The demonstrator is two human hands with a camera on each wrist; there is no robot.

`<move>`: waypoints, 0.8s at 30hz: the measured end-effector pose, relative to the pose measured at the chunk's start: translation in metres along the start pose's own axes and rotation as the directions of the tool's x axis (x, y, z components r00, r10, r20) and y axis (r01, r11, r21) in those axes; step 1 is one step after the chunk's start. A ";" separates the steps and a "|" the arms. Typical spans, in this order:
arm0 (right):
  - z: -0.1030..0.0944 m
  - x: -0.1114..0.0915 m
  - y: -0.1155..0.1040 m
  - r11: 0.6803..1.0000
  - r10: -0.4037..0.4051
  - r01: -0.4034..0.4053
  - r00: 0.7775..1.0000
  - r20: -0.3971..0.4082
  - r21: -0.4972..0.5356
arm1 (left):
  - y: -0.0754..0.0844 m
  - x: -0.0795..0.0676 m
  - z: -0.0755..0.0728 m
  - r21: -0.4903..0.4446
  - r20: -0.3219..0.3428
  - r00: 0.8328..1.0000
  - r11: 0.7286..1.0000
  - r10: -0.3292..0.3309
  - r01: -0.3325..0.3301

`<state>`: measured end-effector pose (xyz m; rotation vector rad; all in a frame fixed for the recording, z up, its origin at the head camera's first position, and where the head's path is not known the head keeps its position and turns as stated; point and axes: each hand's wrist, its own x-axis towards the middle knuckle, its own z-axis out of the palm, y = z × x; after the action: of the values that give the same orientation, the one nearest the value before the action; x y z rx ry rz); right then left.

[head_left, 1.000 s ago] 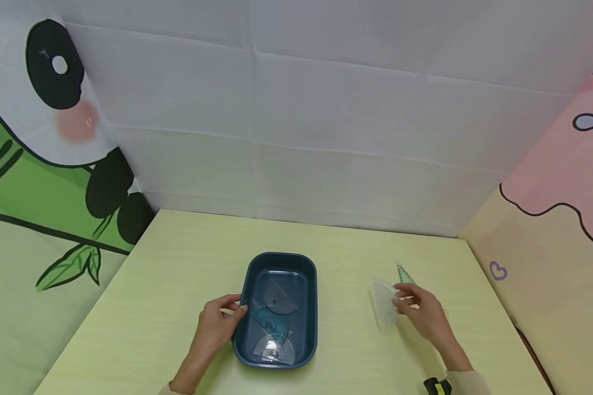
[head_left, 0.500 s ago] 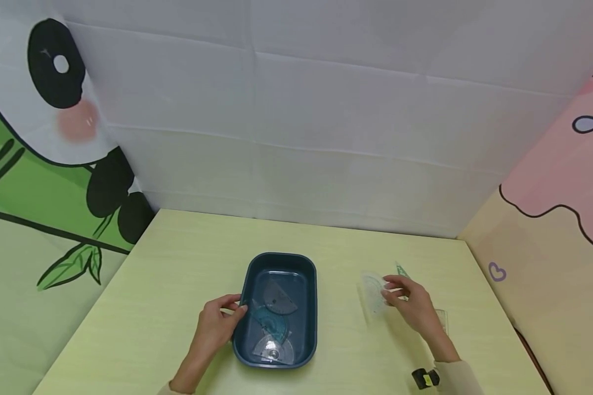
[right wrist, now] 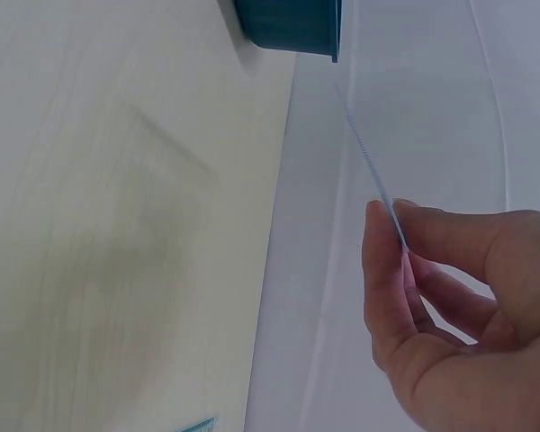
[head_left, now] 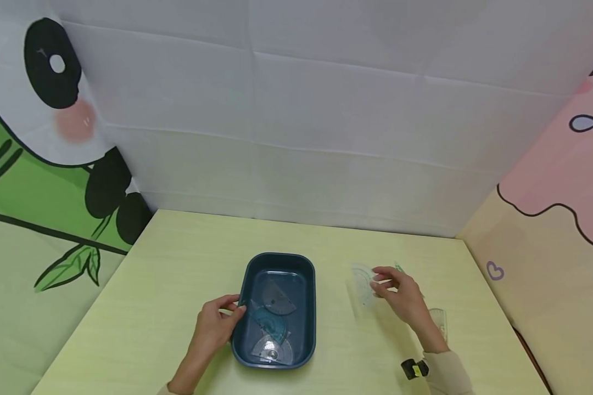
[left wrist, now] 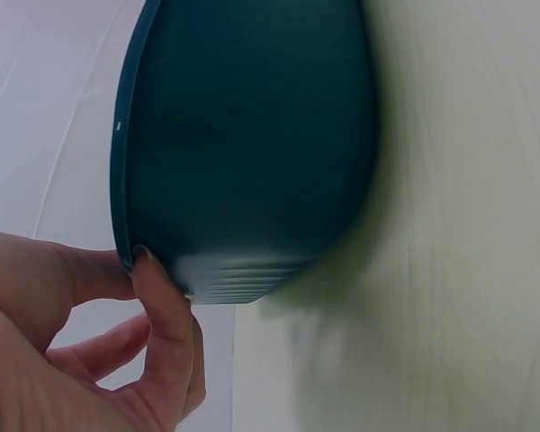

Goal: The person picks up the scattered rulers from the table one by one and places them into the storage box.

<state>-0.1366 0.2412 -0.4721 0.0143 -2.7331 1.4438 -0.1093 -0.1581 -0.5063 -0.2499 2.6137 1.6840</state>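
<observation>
My left hand (head_left: 217, 323) pinches the left rim of a dark blue plastic tray (head_left: 307, 307); in the left wrist view its thumb and fingers (left wrist: 166, 333) grip the edge. Inside the tray lie a clear protractor (head_left: 279, 300), a blue protractor (head_left: 272, 323) and another clear protractor (head_left: 274, 351). To the right of the tray, my right hand (head_left: 402, 296) holds a clear protractor (head_left: 362, 280) above the table, pinched between thumb and fingers. Seen edge-on in the right wrist view, that protractor (right wrist: 369, 157) is a thin line.
Partly behind the right hand lies a green-marked set square (head_left: 398, 267). A clear ruler-like piece (head_left: 440, 321) lies beside the right forearm. The pale table (head_left: 188, 263) meets a white cloth backdrop (head_left: 326, 137) at its far edge.
My right hand has carried the clear protractor leftward, nearer the tray, baring the clear piece by the forearm. The left hand and tray stay where they were.
</observation>
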 end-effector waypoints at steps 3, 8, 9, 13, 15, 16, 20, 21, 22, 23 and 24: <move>0.002 0.002 -0.004 1.000 -0.001 0.001 1.000 0.004 0.008 | 0.000 0.000 0.000 0.005 0.001 1.000 1.000 0.003 -0.003; 0.005 0.005 -0.008 1.000 -0.011 0.011 1.000 0.006 0.008 | 0.001 0.000 -0.001 0.009 0.003 1.000 1.000 0.010 -0.010; 0.006 0.006 -0.009 1.000 -0.013 0.013 1.000 0.007 0.011 | 0.001 0.000 -0.001 0.009 0.002 1.000 1.000 0.011 -0.011; 0.009 0.009 -0.013 1.000 -0.016 0.016 1.000 0.010 0.023 | 0.001 0.000 0.000 0.001 -0.001 1.000 1.000 0.003 -0.003; 0.010 0.010 -0.016 1.000 -0.015 0.015 1.000 0.007 0.025 | 0.001 0.000 0.001 -0.002 -0.001 1.000 1.000 0.000 0.000; 0.011 0.011 -0.017 1.000 -0.014 0.014 1.000 0.005 0.027 | 0.001 0.000 0.001 -0.003 -0.002 1.000 1.000 0.000 0.000; 0.014 0.012 -0.020 0.999 -0.015 0.015 1.000 0.002 0.042 | 0.000 0.000 0.001 -0.003 -0.005 1.000 1.000 -0.003 0.003; 0.015 0.012 -0.021 0.999 -0.017 0.017 1.000 0.004 0.048 | 0.000 0.000 0.001 -0.003 -0.005 1.000 1.000 -0.003 0.003; 0.016 0.013 -0.022 0.998 -0.020 0.020 1.000 0.006 0.055 | 0.000 0.000 0.001 -0.002 -0.004 1.000 1.000 -0.001 0.001; 0.017 0.013 -0.023 0.998 -0.026 0.025 1.000 0.005 0.061 | 0.001 0.000 0.001 -0.002 -0.004 1.000 1.000 -0.002 0.002; 0.018 0.014 -0.024 0.997 -0.032 0.032 0.999 0.004 0.068 | 0.001 0.000 0.001 0.000 -0.003 1.000 1.000 0.002 -0.002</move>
<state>-0.1501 0.2132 -0.4614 0.0641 -2.6739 1.5291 -0.1094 -0.1568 -0.5060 -0.2494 2.6171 1.6855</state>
